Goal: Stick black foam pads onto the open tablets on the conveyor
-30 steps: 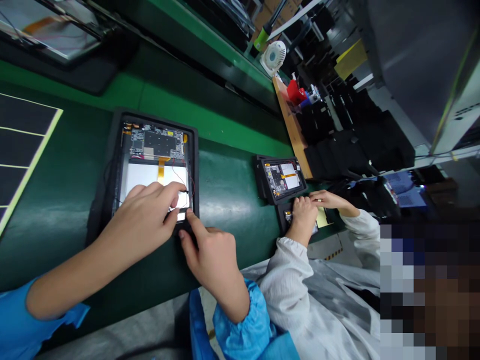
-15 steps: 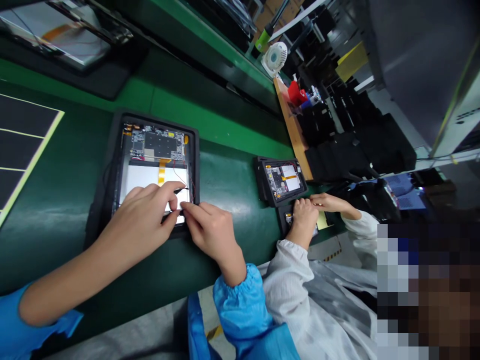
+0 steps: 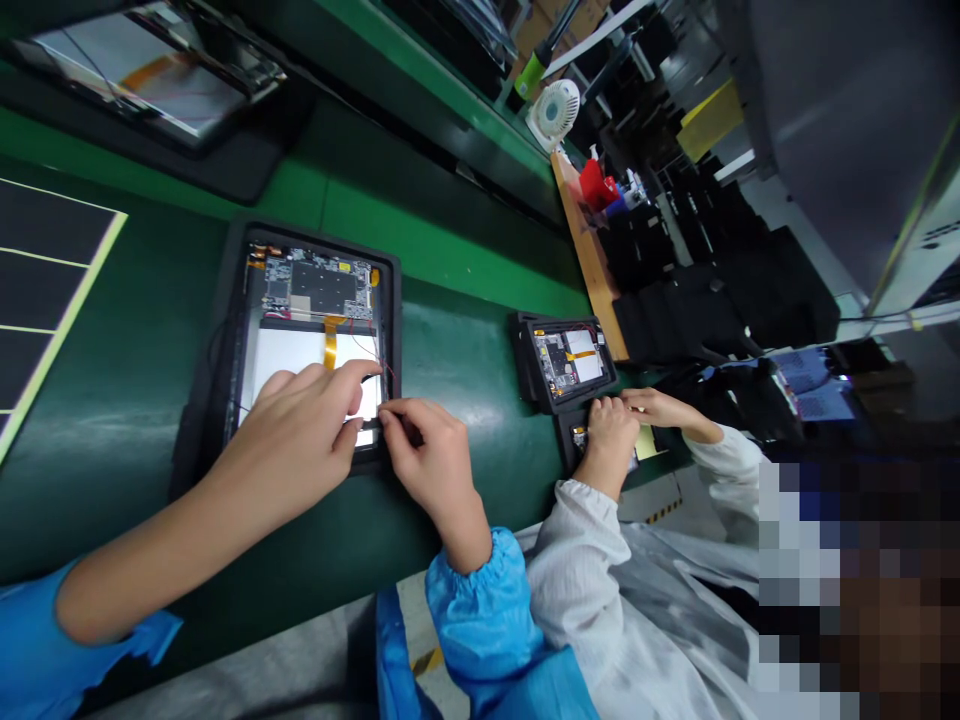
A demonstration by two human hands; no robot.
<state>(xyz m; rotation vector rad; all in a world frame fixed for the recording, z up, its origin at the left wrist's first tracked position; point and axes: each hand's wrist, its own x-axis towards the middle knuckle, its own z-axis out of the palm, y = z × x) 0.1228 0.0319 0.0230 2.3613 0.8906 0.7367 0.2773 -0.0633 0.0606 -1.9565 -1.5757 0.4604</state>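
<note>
An open tablet (image 3: 311,310) lies face up in a black rubber fixture (image 3: 394,340), its circuit board exposed at the far end. A white battery panel (image 3: 292,352) fills the near half, crossed by an orange flex ribbon (image 3: 330,342). Thin red wires (image 3: 373,358) run beside it. My left hand (image 3: 296,435) rests over the panel, its fingertips on a thin black wire (image 3: 370,378). My right hand (image 3: 424,455) pinches at the tablet's near right edge. What its fingers hold there is mostly hidden.
A co-worker in a white sleeve (image 3: 577,530) works with both hands (image 3: 611,430) on another tablet (image 3: 570,360) along the same green conveyor belt (image 3: 465,370). Beyond stand a wooden shelf (image 3: 589,245), a white desk fan (image 3: 555,115), a red dispenser (image 3: 598,185) and stacked black fixtures (image 3: 675,310).
My right hand has moved up from the fixture's near rim to the tablet's edge, its fingers now pinched there. My left hand has barely moved, and the view has shifted slightly.
</note>
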